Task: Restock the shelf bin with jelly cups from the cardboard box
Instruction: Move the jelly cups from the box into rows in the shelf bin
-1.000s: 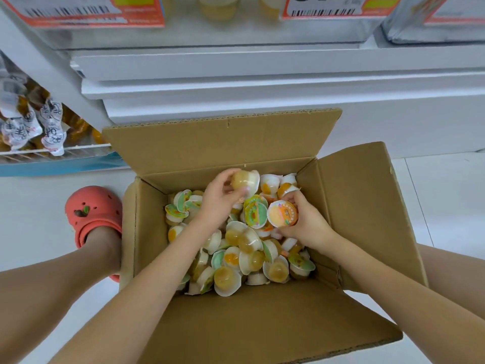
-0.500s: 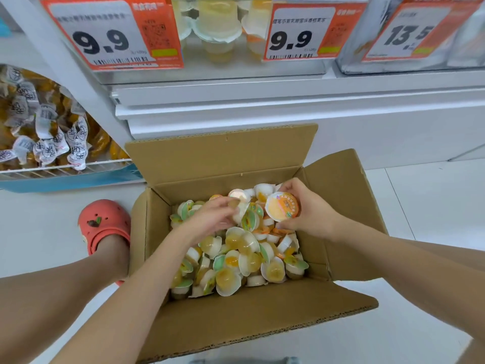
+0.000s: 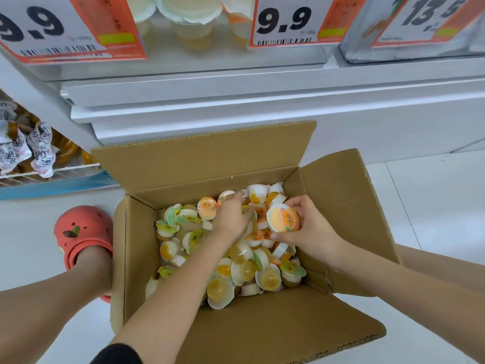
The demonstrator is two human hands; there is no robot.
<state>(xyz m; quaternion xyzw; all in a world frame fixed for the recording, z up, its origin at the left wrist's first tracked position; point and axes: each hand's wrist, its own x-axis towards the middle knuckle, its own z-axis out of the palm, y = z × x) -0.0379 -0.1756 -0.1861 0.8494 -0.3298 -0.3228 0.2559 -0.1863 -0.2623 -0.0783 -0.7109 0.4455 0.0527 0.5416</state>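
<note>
Currently my right hand (image 3: pixel 311 229) pinches orange-lidded jelly cup (image 3: pixel 283 218) above cardboard box (image 3: pixel 349 206). Left hand (image 3: pixel 232 216) buried knuckles-up in loose cups (image 3: pixel 244 269); grip hidden, cannot tell. Shelf bin (image 3: pixel 189 30) cut off at top edge.

A red clog (image 3: pixel 83 232) stands on the white floor (image 3: pixel 433 206), wrapped snacks (image 3: pixel 29 151) fill a wire rack at left, and orange price tags (image 3: pixel 291 21) reading 9.9 and 13.5 hang above.
</note>
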